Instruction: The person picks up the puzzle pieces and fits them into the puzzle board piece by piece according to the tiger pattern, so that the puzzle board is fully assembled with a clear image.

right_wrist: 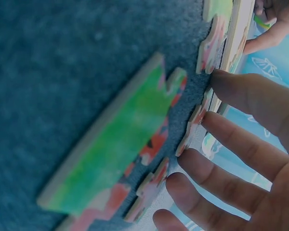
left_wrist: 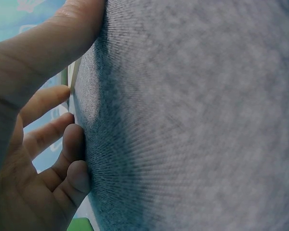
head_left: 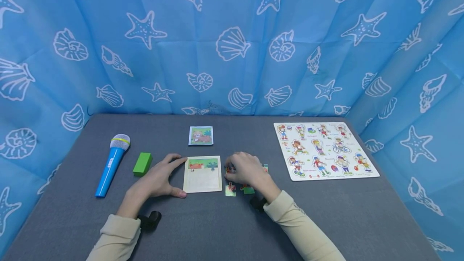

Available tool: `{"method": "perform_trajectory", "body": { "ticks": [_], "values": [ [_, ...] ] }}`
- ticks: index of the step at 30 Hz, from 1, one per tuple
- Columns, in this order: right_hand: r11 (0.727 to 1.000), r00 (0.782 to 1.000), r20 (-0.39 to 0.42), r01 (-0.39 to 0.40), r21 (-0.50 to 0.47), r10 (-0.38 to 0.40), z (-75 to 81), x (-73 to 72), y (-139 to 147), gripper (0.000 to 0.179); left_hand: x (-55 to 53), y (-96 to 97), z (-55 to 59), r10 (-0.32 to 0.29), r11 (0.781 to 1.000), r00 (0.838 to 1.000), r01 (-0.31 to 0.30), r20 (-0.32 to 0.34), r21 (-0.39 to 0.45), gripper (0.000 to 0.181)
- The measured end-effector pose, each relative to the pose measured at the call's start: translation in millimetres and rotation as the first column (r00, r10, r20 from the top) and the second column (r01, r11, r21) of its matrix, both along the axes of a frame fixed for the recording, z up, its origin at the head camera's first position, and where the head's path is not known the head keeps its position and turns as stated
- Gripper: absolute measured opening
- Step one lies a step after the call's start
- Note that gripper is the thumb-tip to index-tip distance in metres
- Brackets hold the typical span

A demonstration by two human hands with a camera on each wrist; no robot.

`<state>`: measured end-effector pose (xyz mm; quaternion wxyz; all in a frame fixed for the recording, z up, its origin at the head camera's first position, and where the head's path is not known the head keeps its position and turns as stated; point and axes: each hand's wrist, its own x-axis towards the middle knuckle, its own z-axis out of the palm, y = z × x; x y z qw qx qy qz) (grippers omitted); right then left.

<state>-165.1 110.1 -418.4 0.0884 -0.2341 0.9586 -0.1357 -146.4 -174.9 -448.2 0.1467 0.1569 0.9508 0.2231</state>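
A small square puzzle board (head_left: 203, 182) lies mid-table, with picture pieces along its far side and a pale, bare near part. At its left edge is my left hand (head_left: 159, 178), thumb by the near corner and forefinger by the far corner, fingers spread. To the board's right, my right hand (head_left: 246, 170) pinches a puzzle piece (right_wrist: 195, 122) between thumb and fingers, low over the table. Loose jigsaw pieces lie around it: a red-and-green one (head_left: 230, 190), a green-edged one (head_left: 248, 190), and another (head_left: 266, 167) partly hidden behind the hand.
A picture card (head_left: 201, 136) lies beyond the board. Left are a green block (head_left: 143, 164) and a blue toy microphone (head_left: 111, 166). A large white board with sports figures (head_left: 315, 152) lies at right. A blue shell-patterned curtain (head_left: 232, 71) hangs behind the table.
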Motion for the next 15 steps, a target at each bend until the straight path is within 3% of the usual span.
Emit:
{"method": "perform_trajectory", "body": {
  "ticks": [15],
  "values": [
    [1.0,0.999,-0.036,-0.004,-0.023,0.003,0.4,0.5,-0.1,0.024,0.3,-0.4,-1.4,-0.004,1.0,1.0,0.004,-0.004,0.008,0.113]
  ]
}}
